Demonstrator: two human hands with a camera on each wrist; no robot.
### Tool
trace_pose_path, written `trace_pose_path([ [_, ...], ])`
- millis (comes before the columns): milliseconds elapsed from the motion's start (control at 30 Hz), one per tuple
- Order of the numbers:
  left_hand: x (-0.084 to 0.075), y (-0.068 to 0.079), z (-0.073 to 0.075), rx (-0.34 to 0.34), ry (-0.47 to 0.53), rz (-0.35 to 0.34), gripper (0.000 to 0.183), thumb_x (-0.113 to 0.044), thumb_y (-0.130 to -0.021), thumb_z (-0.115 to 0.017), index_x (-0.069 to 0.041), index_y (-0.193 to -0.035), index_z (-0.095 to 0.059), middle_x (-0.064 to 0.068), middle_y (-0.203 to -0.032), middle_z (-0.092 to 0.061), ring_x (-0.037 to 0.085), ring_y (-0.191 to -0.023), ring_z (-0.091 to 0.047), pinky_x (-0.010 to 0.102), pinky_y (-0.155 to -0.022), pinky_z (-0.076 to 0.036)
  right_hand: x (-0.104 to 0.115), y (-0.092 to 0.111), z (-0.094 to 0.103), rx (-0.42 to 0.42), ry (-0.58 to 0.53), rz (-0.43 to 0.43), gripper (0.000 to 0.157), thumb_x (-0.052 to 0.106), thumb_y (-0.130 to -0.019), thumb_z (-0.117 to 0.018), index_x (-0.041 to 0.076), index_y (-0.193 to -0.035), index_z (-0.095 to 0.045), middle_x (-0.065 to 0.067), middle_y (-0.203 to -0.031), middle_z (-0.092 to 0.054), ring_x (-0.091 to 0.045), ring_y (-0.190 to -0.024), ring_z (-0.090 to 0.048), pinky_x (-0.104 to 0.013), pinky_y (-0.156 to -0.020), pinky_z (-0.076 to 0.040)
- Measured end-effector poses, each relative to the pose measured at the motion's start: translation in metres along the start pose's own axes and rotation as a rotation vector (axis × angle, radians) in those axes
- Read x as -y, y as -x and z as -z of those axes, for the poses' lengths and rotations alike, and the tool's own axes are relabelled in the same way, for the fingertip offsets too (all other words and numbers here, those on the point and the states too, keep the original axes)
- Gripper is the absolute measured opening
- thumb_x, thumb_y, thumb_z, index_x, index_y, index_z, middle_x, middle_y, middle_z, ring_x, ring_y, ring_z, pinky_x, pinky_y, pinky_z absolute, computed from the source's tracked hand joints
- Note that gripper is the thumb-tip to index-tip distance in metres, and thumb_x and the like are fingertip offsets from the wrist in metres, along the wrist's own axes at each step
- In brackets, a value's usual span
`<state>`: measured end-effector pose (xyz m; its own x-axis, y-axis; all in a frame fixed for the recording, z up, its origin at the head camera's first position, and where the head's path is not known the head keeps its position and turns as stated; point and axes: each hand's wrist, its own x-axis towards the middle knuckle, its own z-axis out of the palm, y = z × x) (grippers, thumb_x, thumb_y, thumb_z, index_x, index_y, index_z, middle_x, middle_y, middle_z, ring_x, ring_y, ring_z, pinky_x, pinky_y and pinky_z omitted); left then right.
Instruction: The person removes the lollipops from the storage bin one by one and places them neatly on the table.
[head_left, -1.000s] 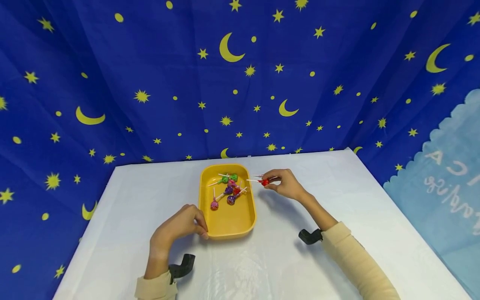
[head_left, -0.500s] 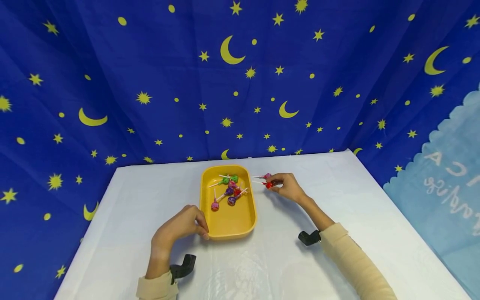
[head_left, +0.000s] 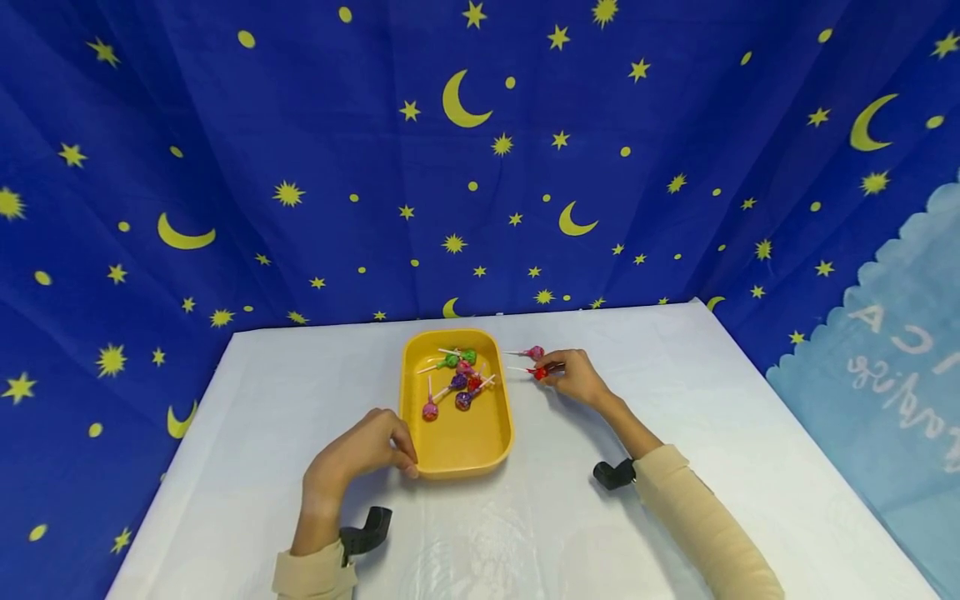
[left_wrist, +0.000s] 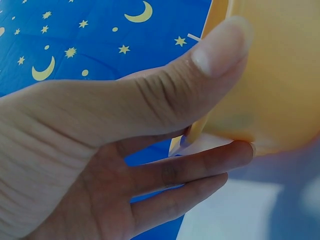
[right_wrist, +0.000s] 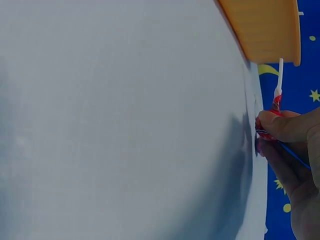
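My left hand [head_left: 367, 446] grips the near left corner of a yellow tray [head_left: 457, 454], thumb on the outer wall in the left wrist view. Inside the tray lie several wrapped lollipops: green [head_left: 468, 357], pink [head_left: 430, 412] and purple [head_left: 463, 401] among them. To the right of the tray, my right hand [head_left: 577, 377] pinches a red lollipop [right_wrist: 263, 131] by its wrapped head between thumb and fingers, its white stick pointing toward the tray. A pink lollipop [head_left: 536, 352] lies on the table just beyond it, stick also toward the tray.
A white-covered table [head_left: 652, 400] carries everything. Behind it hangs a blue cloth [head_left: 360, 150] with yellow moons and stars. A light blue panel with white lettering [head_left: 892, 358] stands at the right. Black wrist mounts [head_left: 366, 532] project from both sleeves.
My right hand has moved slightly right and down toward the table with the red lollipop, away from the tray. The pink lollipop beside it now shows more fully. My left hand stays on the tray.
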<state>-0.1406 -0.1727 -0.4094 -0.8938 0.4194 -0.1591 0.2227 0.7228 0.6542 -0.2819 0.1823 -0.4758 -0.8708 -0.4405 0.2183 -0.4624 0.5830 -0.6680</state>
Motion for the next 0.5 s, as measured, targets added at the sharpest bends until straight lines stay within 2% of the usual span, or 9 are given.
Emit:
trace_pose_path([
  [200,0.0004,0.0004,0.0009,-0.001,0.003,-0.01,0.011,-0.016,-0.071,-0.086,-0.019,-0.067,-0.076,-0.011,-0.068,-0.068,0.012,-0.071,-0.05,0.03,-0.072,-0.04,-0.0031,-0.0034,-0.0037,0.009,-0.028,0.004,0.021,-0.011,-0.078,-0.071,-0.005,-0.099,-0.072,-0.019,-0.1,-0.072,-0.031,-0.094,-0.069,-0.04,-0.084,-0.056],
  [500,0.0006,-0.0004,0.0001,0.0,0.013,0.0,0.012,-0.016,-0.071,-0.086,-0.019,-0.067,-0.075,-0.01,-0.068,-0.068,0.012,-0.071,-0.051,0.032,-0.073,-0.041,-0.0048,-0.0065,-0.0082,0.025,0.004,0.001,0.021,-0.007,-0.081,-0.072,-0.003,-0.101,-0.071,-0.017,-0.102,-0.071,-0.029,-0.096,-0.067,-0.037,-0.085,-0.056],
])
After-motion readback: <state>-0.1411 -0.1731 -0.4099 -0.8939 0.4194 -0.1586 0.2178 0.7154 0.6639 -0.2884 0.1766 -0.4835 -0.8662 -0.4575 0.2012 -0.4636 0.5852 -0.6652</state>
